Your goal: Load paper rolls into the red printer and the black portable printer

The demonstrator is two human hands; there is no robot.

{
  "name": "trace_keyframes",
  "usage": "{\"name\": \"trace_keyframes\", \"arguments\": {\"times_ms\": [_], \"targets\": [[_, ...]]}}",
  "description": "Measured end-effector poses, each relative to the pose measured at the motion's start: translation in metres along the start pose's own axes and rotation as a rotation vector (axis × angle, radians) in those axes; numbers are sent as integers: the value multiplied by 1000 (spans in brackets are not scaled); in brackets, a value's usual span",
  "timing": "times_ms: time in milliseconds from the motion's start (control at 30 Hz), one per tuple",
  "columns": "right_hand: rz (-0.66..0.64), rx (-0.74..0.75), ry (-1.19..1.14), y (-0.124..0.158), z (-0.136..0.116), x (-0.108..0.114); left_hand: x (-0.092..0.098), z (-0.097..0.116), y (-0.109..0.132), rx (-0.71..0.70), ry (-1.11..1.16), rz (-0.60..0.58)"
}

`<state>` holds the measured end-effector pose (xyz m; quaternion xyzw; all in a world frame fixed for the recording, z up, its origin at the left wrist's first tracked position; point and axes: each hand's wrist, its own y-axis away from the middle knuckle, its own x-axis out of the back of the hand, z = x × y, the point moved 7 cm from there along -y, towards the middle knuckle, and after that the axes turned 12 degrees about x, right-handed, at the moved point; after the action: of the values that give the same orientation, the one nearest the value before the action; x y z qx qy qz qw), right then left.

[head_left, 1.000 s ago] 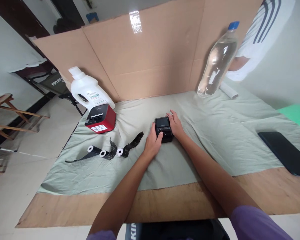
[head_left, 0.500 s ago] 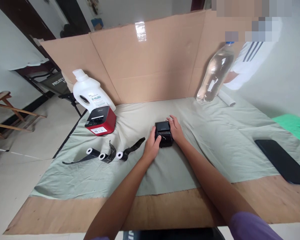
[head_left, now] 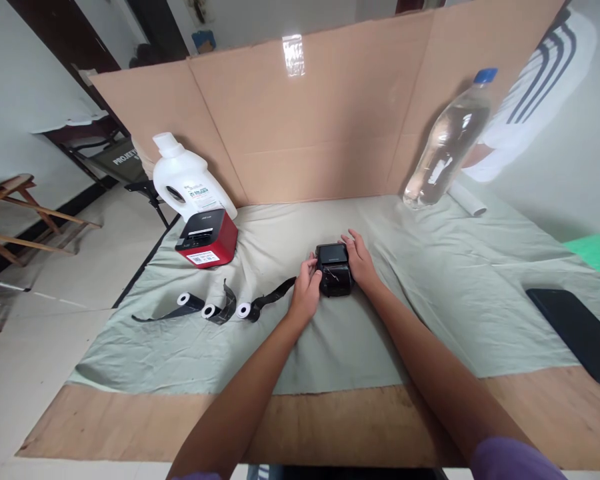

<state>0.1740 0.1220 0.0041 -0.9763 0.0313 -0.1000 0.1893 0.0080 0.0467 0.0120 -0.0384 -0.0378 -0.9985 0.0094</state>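
A small black receipt printer (head_left: 335, 280) sits on the pale green cloth in front of me, its glossy lower cover facing me. My left hand (head_left: 306, 290) grips its left side, with the thumb at the near left edge. Against the right side lies my right hand (head_left: 361, 263), fingers reaching toward the far edge, so the printer is held between both. Left of my hands are three small paper rolls with dark strips unrolled: a left roll (head_left: 190, 301), a middle roll (head_left: 215, 312) and a right roll (head_left: 249, 311). The right roll's strip reaches close to my left hand.
A red and black printer (head_left: 213, 240) stands at the left before a white jug (head_left: 190, 180). A clear bottle (head_left: 447, 150) and a white tube (head_left: 467, 199) are at the back right, near a person's sleeve. A phone (head_left: 577, 333) lies right. A cardboard panel (head_left: 320, 127) closes the back.
My left thumb has slid off the printer's front cover toward its left edge. My right hand stays at the right side. The whole view has shifted slightly.
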Motion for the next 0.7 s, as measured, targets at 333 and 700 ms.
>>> {"name": "trace_keyframes", "arguments": {"times_ms": [333, 700], "targets": [[7, -8, -16, 1, -4, 1, 16, -25, -23, 216, 325, -84], [62, 40, 8, 0, -5, 7, 5, 14, -36, 13, -72, -94]]}}
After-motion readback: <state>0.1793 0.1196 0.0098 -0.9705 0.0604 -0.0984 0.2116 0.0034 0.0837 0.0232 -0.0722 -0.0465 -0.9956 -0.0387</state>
